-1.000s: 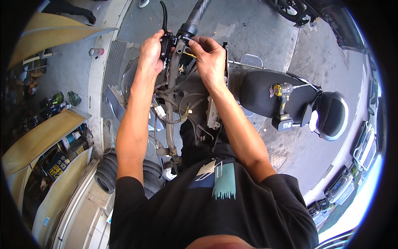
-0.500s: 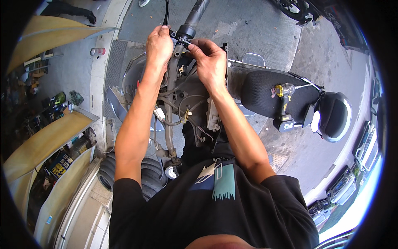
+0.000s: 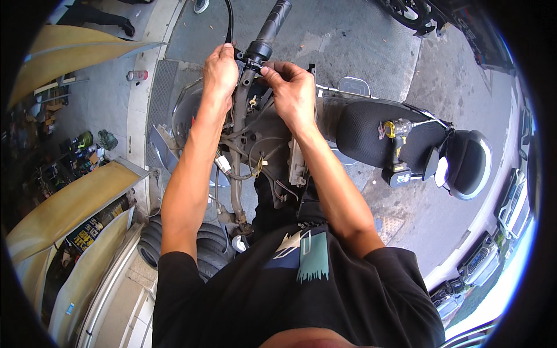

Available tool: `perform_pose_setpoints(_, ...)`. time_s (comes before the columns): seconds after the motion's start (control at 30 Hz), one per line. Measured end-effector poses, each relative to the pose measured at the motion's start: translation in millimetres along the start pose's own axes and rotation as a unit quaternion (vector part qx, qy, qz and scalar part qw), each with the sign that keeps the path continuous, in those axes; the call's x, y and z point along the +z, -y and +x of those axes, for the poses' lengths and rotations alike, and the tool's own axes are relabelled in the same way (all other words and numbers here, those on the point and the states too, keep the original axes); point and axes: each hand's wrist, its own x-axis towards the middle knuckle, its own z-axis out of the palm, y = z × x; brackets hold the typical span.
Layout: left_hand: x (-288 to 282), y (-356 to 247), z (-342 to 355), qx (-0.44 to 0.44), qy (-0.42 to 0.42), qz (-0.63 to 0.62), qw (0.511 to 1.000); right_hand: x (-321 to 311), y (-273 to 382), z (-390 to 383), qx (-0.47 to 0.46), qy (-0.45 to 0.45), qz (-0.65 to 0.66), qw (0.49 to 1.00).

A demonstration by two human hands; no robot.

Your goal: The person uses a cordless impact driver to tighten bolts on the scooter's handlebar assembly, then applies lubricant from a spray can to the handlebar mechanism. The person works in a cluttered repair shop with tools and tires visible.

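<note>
While the scooter [image 3: 329,122] shows its front stripped of covers, its handlebar [image 3: 244,87] runs from near to far, left of the middle, and both hands are at its far part. The left hand [image 3: 220,72] is on the bar's left side, curled closed around the root of the lever [image 3: 230,23]; what its palm bears is hidden. The right hand [image 3: 291,90] is loosely bent on the other side, thumb and forefinger almost together at the clamp [image 3: 253,65], just near of the grip [image 3: 275,23]; whether they pinch some small part, I cannot tell. To work well, the left hand should probably carry the lever's weight and hold it square to the bar, so the right fingertips need only line things up. A light touch seems wise, as anything small could drop among the wires [image 3: 259,166].

As for room, ground [image 3: 331,43] spreads far and right of the grip. The seat [image 3: 360,119] lies well right of the right hand, the drill [image 3: 397,152] on it near its edge. Closer in, a dark panel [image 3: 311,69] edges the right hand, and the key [image 3: 253,102] sits between the wrists, so lifting before moving sideways looks safest
</note>
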Motion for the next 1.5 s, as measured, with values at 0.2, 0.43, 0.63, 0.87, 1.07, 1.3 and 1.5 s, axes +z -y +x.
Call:
perform_pose_setpoints(0.2,-3.4,2.2,-1.6,0.003,0.023,-0.051,0.998,-2.5,-0.4,4.5,0.068,0.025,0.028,0.997)
perform_pose_setpoints(0.43,-1.7,-4.7,-5.9,-0.007,0.011,-0.069,0.998,-3.5,2.7,7.9,0.062,0.049,0.007,0.997)
perform_pose_setpoints(0.63,-5.6,7.9,-7.1,-0.051,0.050,-0.175,0.982,-3.8,7.9,8.8,0.011,0.057,-0.057,0.997)
perform_pose_setpoints(0.87,-4.7,1.7,-6.3,-0.061,0.026,-0.098,0.993,-6.9,19.2,6.8,-0.006,0.079,-0.105,0.991)
perform_pose_setpoints(1.07,-9.6,15.0,2.2,-0.027,0.036,-0.012,0.999,-11.8,25.2,1.6,-0.009,0.105,-0.131,0.986)
perform_pose_setpoints(1.3,-6.1,6.2,-10.4,-0.070,0.033,-0.110,0.991,-13.1,34.5,-1.2,-0.018,0.127,-0.202,0.971)
perform_pose_setpoints(1.5,-5.2,14.1,-1.6,-0.043,0.036,-0.096,0.994,-0.5,17.5,-5.4,-0.018,0.040,-0.110,0.993)
